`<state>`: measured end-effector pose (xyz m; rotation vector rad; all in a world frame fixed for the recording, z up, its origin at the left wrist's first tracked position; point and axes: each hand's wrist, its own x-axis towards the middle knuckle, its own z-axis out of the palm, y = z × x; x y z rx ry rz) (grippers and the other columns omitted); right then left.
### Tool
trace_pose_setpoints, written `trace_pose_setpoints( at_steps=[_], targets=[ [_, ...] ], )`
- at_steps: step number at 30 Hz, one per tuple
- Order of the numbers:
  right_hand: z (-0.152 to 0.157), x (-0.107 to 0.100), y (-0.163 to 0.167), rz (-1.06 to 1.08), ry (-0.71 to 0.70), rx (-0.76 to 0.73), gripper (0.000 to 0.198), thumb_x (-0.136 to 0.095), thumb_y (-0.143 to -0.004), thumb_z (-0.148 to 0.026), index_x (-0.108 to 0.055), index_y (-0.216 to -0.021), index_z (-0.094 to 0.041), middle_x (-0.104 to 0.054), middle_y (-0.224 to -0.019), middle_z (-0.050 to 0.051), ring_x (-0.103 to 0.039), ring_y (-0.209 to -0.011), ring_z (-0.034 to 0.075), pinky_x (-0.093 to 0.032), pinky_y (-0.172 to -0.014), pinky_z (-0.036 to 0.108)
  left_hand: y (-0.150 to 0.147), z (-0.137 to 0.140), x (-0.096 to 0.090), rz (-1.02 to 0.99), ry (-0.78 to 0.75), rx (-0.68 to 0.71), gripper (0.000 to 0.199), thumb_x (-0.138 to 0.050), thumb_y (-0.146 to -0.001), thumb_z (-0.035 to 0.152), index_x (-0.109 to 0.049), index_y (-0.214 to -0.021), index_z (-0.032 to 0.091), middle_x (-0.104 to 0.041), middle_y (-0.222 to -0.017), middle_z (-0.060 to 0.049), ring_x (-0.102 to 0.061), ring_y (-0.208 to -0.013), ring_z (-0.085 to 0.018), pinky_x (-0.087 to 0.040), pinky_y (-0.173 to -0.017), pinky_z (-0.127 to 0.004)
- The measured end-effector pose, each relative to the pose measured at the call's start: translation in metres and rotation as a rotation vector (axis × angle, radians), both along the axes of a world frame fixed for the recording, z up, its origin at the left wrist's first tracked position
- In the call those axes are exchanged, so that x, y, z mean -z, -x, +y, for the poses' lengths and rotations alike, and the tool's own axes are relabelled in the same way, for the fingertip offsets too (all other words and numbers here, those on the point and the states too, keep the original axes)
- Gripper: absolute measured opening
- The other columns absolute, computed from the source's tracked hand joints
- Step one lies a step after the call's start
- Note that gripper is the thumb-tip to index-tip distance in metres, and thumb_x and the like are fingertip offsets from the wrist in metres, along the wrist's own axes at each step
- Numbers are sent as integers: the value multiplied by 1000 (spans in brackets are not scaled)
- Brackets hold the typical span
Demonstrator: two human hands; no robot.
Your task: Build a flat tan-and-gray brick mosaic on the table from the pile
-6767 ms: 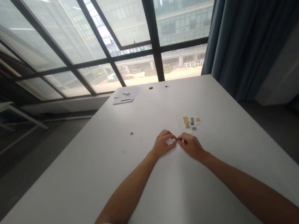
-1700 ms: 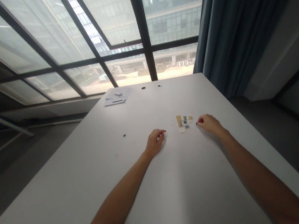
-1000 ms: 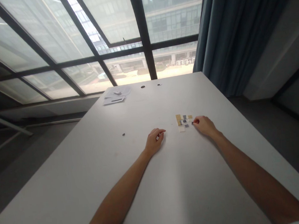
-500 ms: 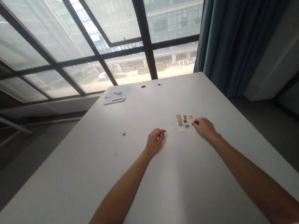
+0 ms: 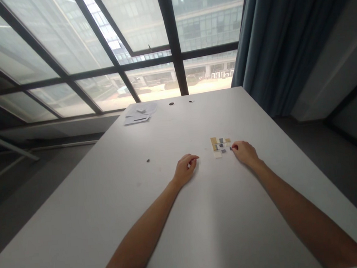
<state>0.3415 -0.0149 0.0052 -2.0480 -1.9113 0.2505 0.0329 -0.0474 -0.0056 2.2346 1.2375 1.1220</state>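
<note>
A tiny dark piece is lying on a white table at the fingertips of the person's right hand; its shape is too small to make out. That hand is keeping thumb and finger close together, but whether they are pinching the piece or merely touching it, I cannot tell. Just to the left, small flat tiles in yellow, grey and near-black are sitting in a tight cluster, with a cream square lying at its near edge. Farther left, the left hand is resting on the table, fingers loosely curled, a narrow gap showing beside the thumb. Well beyond it, a small dark object is lying alone. Papers are spreading over the far left corner, windows are rising behind, and a blue curtain is hanging at right.
</note>
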Motion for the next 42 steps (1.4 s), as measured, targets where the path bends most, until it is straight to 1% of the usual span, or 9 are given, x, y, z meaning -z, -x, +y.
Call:
trace_pose_setpoints(
  at_steps=[9, 21, 26, 32, 37, 42],
  targets=[
    [3, 5, -2, 22, -18, 2, 23, -54, -91, -23, -77, -94, -21, -76, -98, 9, -67, -87, 20, -42, -72, 26, 0, 0, 1, 9, 30, 5, 22, -51, -96, 22, -71, -102, 19, -62, -78, -1, -52, -69, -12, -42, -66, -23],
    [6, 10, -4, 52, -55, -14, 20, -56, -90, -19, -76, -91, -19, -76, -94, 10, -66, -83, 19, -40, -70, 26, -1, -1, 0, 13, 31, 7, 22, -51, -96, 22, -71, -101, 19, -63, -78, -1, -51, -66, -11, -41, -65, -23],
    [6, 10, -5, 66, -65, -35, 21, -56, -89, -17, -77, -90, -18, -76, -91, 9, -66, -82, 19, -40, -71, 26, -1, -1, -2, 19, 29, 10, 22, -51, -95, 20, -71, -101, 18, -63, -78, -1, -51, -66, -11, -41, -65, -23],
    [6, 9, -5, 75, -69, -56, 20, -56, -89, -15, -76, -88, -18, -76, -93, 9, -66, -84, 18, -40, -73, 26, 0, -1, -2, 19, 39, 11, 22, -50, -95, 21, -71, -102, 19, -64, -79, -1, -51, -67, -11, -42, -65, -23],
    [7, 11, -5, 90, -77, -45, 17, -58, -89, -16, -75, -92, -17, -75, -91, 9, -65, -83, 18, -40, -74, 25, 0, -2, -2, 24, 35, 6, 23, -50, -96, 22, -71, -103, 19, -64, -78, -1, -51, -67, -11, -42, -66, -23],
    [7, 11, -5, 106, -77, -46, 16, -59, -88, -15, -75, -91, -16, -74, -89, 9, -64, -82, 17, -40, -74, 25, 0, -1, -2, 22, 43, 1, 23, -50, -96, 23, -71, -102, 19, -64, -79, -1, -51, -66, -11, -42, -66, -23]
  ],
)
